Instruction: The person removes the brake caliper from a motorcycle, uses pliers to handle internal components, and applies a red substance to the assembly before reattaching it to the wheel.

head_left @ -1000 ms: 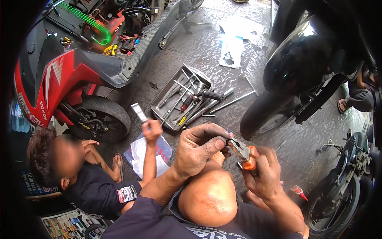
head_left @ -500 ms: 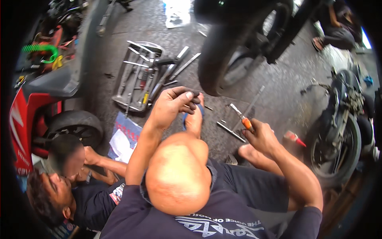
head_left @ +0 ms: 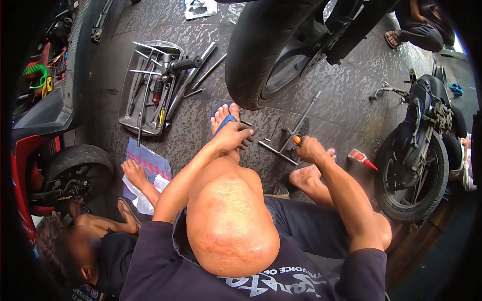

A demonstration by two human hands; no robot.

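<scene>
My right hand is closed round the orange handle of a short hand tool; its metal end points toward the bars on the floor and its exact kind is unclear. My left hand is low beside my sandalled foot, its darkened fingers curled together with the thumb. Whether anything is between those fingers is hidden. Between my hands, a metal bar lies on the wet tiles beside a longer thin rod. A small pin is near them.
A metal tray of tools stands ahead left. A large tyre hangs ahead; a partly stripped motorcycle is at right, near a red-capped bottle. At left, another person's hand rests by a blue sheet and white cloth.
My left hand has dropped toward my foot. The right hand has shifted slightly up and left, lowering the orange-handled tool toward the floor bars. The other person's arm has moved to the sheet.
</scene>
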